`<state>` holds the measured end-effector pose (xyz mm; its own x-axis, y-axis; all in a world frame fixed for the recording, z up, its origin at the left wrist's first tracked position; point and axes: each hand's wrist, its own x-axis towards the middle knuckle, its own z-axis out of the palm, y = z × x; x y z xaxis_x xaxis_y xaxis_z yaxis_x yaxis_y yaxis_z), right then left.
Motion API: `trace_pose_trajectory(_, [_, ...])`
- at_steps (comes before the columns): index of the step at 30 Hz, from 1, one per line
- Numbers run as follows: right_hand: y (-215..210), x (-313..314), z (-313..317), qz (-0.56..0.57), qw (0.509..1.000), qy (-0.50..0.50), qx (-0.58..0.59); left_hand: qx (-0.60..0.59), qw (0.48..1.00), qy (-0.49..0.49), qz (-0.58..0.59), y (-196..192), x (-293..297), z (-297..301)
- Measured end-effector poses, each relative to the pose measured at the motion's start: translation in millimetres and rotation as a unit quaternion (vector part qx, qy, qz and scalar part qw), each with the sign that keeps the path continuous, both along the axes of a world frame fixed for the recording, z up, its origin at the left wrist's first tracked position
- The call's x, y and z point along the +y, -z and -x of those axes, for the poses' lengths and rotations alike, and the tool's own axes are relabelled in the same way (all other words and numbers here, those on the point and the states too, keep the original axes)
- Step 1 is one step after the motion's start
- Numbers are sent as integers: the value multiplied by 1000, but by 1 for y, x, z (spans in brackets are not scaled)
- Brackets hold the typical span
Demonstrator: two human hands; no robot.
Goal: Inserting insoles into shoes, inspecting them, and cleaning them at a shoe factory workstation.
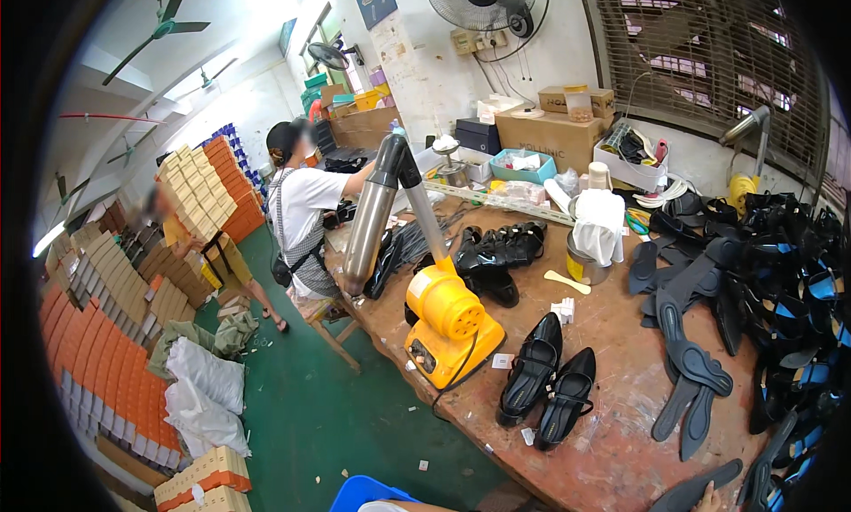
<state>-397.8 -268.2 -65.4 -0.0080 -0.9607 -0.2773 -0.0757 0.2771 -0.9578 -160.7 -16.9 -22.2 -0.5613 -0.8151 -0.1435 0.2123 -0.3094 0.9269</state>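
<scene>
At the lower right edge, a few fingertips of my right hand [709, 498] show against the edge of a dark insole [697, 487], apparently gripping it; the rest of the hand is cut off. My left hand is out of the picture. Farther in on the table lie more dark insoles [687, 361], overlapping one another. A pair of black pointed strap shoes [532, 370] stands left of them, toes facing away. Beyond my right hand, a big heap of black shoes [798, 308], some with blue inside, covers the right side.
A yellow blower [448, 308] with a metal tube stands at the table's left edge. A can with white cloth [599, 228], a pale shoehorn [567, 282] and boxes [554, 140] are farther back. One co-worker [306, 202] sits at the far left end; another person [226, 255] stands by stacked boxes.
</scene>
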Motion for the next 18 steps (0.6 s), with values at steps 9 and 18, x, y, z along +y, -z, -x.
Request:
trace_pose_trajectory(9, [-24,11,-16,-10,998,-36,-51,83,931,-314,-165,-9,-27,-22])
trace_pose_trajectory(18, [-23,13,-12,4,1000,-3,-26,210,857,-456,-118,-32,-46,-104])
